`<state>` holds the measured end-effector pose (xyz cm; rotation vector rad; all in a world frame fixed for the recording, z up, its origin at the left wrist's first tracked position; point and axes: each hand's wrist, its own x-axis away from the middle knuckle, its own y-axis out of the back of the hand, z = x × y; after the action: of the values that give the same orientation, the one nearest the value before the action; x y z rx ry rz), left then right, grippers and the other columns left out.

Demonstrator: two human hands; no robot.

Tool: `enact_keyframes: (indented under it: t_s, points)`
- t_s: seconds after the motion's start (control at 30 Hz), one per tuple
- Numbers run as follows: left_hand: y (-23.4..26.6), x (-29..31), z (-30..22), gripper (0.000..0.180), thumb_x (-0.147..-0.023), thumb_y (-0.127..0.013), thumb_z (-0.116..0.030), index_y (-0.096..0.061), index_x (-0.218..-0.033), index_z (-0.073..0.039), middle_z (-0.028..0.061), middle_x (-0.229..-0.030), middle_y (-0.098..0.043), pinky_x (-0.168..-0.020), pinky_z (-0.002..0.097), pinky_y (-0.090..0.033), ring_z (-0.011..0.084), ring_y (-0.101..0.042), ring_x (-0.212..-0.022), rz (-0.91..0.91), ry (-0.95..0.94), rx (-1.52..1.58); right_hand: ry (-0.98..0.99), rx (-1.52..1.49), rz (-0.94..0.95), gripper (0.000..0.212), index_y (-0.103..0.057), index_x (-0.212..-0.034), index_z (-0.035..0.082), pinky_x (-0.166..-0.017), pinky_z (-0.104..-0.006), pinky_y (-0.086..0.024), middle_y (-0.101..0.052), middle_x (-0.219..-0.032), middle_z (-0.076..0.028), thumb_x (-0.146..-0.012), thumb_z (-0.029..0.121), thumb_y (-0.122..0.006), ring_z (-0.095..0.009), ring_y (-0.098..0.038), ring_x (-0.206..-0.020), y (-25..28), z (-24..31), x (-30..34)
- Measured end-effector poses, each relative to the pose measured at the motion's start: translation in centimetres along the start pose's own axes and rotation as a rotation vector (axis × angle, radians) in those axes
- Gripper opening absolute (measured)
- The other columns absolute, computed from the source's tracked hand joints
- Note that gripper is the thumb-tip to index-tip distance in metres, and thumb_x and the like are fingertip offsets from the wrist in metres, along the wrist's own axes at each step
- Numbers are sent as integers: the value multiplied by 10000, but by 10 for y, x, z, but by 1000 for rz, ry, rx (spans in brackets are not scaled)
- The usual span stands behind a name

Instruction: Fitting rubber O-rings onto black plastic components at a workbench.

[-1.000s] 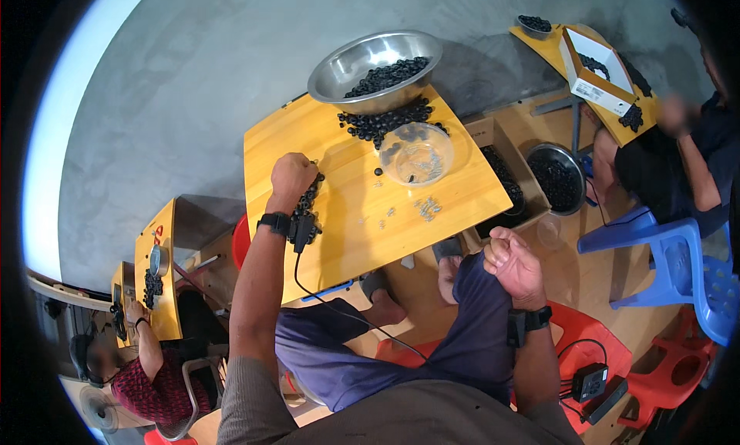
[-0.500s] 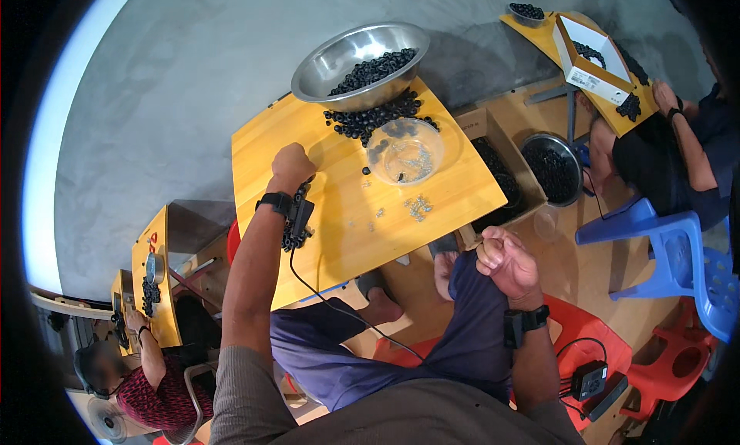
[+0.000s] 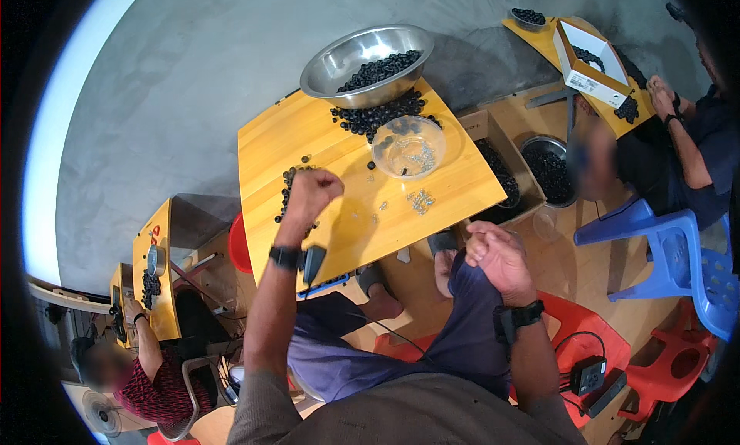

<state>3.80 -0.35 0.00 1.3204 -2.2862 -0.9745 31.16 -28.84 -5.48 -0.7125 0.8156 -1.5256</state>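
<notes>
Above the left part of the yellow table (image 3: 266,156) is my left hand (image 3: 312,196), its fingers drawn together; whatever they hold, if anything, is too small to make out. Close beside it lies a row of small black round parts (image 3: 286,192), partly covered by the hand. My right hand (image 3: 499,258) hovers over my right thigh, off the table's near edge, fingers curled in with their contents hidden. A clear plastic tub (image 3: 408,147) with small shiny metal pieces inside stands on the table. Loose small metal pieces (image 3: 421,201) lie in front of it.
A large steel bowl (image 3: 324,75) of black parts sits at the table's back, a heap of black parts (image 3: 368,123) before it. Right of the table are a cardboard box (image 3: 526,167) and a bowl (image 3: 549,171). Other people work at tables on both sides. A cable runs from my left wrist.
My left hand has come nearer and to the right, away from the row's far end, uncovering more black parts. My right hand has shifted slightly left. The person at right has leaned in.
</notes>
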Motion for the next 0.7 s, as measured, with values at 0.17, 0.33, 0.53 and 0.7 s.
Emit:
enact_keyframes:
  t_s: [0.17, 0.33, 0.53, 0.7]
  points:
    - [-37, 94, -13, 92, -864, -719, -98, -724, -843, -9, -34, -662, -614, -466, 207, -368, 37, -481, -500, -39, 282, 741, -230, 346, -59, 271, -634, -1192, -30, -671, -249, -440, -552, -835, -2, -1022, 171, -573, -93, -503, -714, -30, -65, -17]
    - [-52, 109, 14, 121, -798, -771, -113, -737, -818, 1, 13, -652, -642, -507, 268, -462, 77, -548, -531, -254, 121, 190, -163, 580, -14, 217, -648, -1180, -3, -637, -194, -429, -564, -817, 21, -1015, 128, -596, -45, -505, -707, -62, -120, -26]
    - [-45, 109, 18, 146, -751, -765, -138, -722, -794, -6, 157, -725, -682, -603, 381, -531, 294, -663, -620, -312, -109, -258, -224, 558, 10, 232, -670, -1158, 15, -644, -203, -425, -572, -823, 25, -1039, 194, -583, -49, -501, -704, -64, -105, -15]
    - [-37, 113, 20, 143, -800, -764, -124, -740, -852, 7, 141, -751, -701, -621, 338, -534, 235, -653, -616, -307, -60, -128, -207, 565, -51, 235, -680, -1148, 18, -645, -205, -422, -571, -810, 26, -1044, 203, -578, -54, -497, -700, -49, -87, -5]
